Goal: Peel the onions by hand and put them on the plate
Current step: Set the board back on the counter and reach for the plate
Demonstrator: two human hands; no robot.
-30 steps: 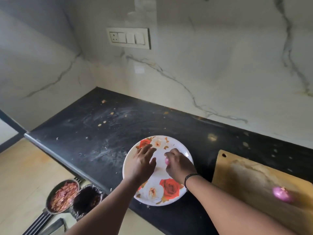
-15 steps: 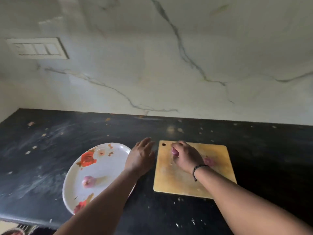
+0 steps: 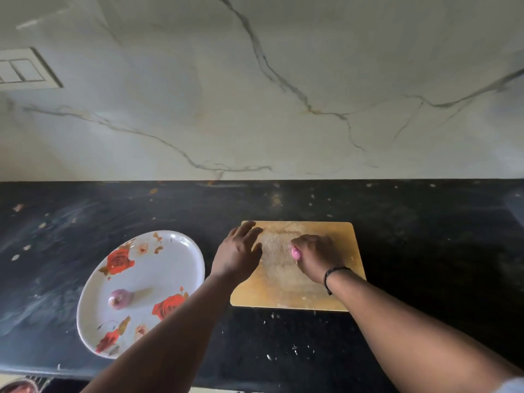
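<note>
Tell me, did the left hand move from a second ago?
Yes. The left hand was over the plate with the onion; now it is right of it, over the cutting board's left edge.

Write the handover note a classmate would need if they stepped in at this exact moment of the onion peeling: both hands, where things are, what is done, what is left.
Left hand: open, fingers spread, over the left edge of the wooden cutting board, holding nothing.
Right hand: curled round a small pink onion, above the board.
Plate: on the black counter, left of the board, apart from it. One peeled onion lies on it.
Done: one onion peeled and plated.
Left: finish peeling the onion in the right hand and put it on the plate. No other onions show on the board.
</note>
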